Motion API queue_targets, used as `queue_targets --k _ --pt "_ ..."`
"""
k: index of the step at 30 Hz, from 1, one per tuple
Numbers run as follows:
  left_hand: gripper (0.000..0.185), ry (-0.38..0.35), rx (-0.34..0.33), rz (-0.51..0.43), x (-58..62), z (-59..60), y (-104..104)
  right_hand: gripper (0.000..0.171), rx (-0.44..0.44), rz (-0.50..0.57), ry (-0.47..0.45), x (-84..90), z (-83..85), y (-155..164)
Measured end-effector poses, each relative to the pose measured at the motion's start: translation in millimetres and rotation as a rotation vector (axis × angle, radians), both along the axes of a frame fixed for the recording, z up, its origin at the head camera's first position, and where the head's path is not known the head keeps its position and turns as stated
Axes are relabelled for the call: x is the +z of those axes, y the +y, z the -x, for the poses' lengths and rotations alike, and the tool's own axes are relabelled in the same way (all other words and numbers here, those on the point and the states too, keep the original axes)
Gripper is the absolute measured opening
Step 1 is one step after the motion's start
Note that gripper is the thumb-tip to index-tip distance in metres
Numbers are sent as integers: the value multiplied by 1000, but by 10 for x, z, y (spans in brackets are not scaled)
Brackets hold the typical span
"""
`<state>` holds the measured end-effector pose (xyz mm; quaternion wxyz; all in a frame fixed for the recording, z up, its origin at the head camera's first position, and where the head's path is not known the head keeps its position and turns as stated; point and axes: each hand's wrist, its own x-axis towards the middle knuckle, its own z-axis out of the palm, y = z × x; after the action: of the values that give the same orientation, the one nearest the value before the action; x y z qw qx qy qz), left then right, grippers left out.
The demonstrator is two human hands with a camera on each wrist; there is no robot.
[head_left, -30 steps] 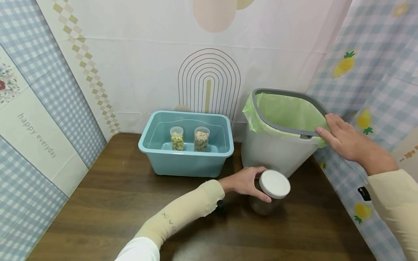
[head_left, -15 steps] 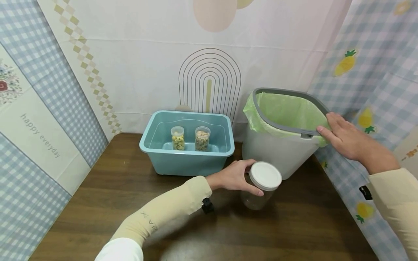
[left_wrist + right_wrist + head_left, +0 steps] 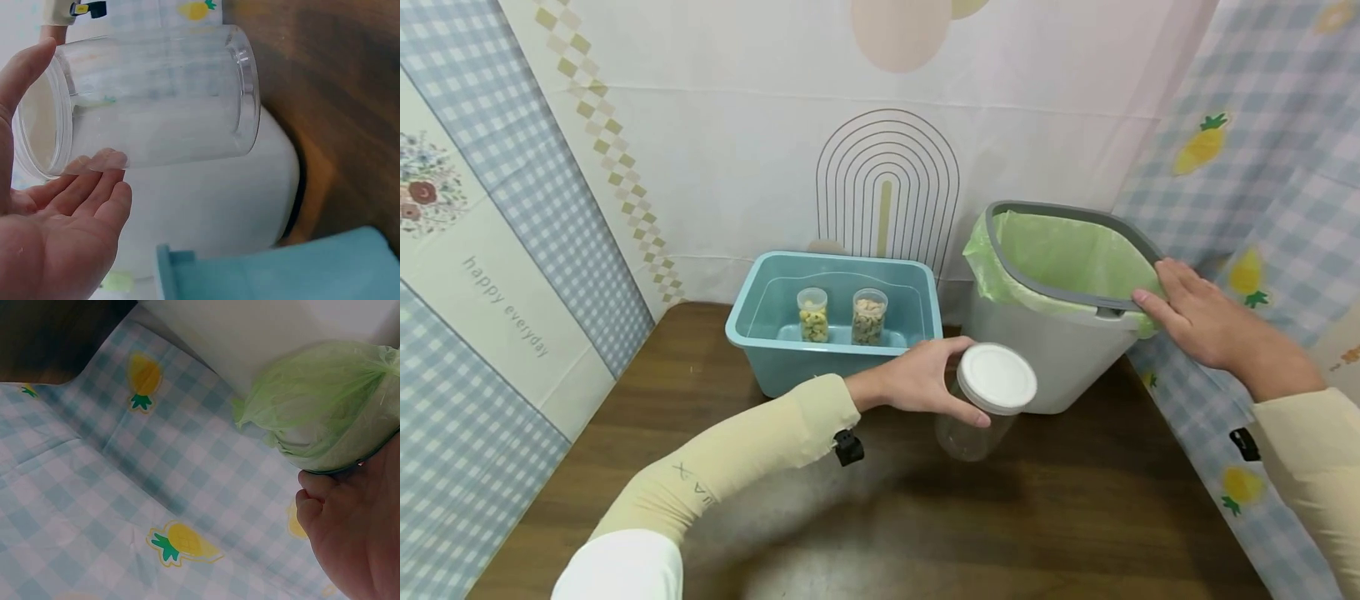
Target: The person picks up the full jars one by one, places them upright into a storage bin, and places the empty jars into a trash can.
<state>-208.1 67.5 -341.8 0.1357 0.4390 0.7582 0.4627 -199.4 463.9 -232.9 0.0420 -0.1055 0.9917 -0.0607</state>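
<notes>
My left hand [image 3: 925, 379] holds a clear plastic jar [image 3: 973, 429] with a white lid [image 3: 997, 377]. Thumb and fingers lie on opposite sides near the lid. Through its walls in the left wrist view, the jar [image 3: 162, 100] looks empty. It is slightly tilted and appears raised from the table, in front of the bin. My right hand [image 3: 1206, 325] grips the right front corner of the grey rim of a trash bin [image 3: 1037, 358]. A light green bag [image 3: 1075, 250] lines this bin. In the right wrist view, curled fingertips [image 3: 312, 487] sit at the bagged rim.
A blue plastic tub [image 3: 748, 325] stands left of the bin. Inside are two small clear containers, one with yellowish pieces [image 3: 813, 321], the other with beige-brown pieces [image 3: 868, 321]. Patterned cloth hangs behind and along both sides of the dark wooden table [image 3: 1075, 517].
My left hand has carried the jar leftward and upward in the head view, nearer the tub's right front corner. The right hand has stayed on the bin's rim. The head view has shifted slightly.
</notes>
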Motion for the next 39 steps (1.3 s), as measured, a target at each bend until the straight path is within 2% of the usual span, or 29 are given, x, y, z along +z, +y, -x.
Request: queue_targets --k 7,11,19,24,32,39 --pt "74 -18 1 -14 236 37 -92 80 3 10 2 -2 -1 7" --pt "72 -4 6 -12 387 52 -154 80 7 9 5 -7 6 22" --pt "75 30 60 -31 702 84 -268 81 7 4 -3 -3 25 38" --pt "73 7 87 -49 887 98 -326 81 10 4 -9 2 24 41" --pt "68 37 105 -65 1203 166 -325 81 7 20 -30 9 20 63" --pt "72 53 99 -116 1499 222 -296 81 9 23 -23 -14 33 56"
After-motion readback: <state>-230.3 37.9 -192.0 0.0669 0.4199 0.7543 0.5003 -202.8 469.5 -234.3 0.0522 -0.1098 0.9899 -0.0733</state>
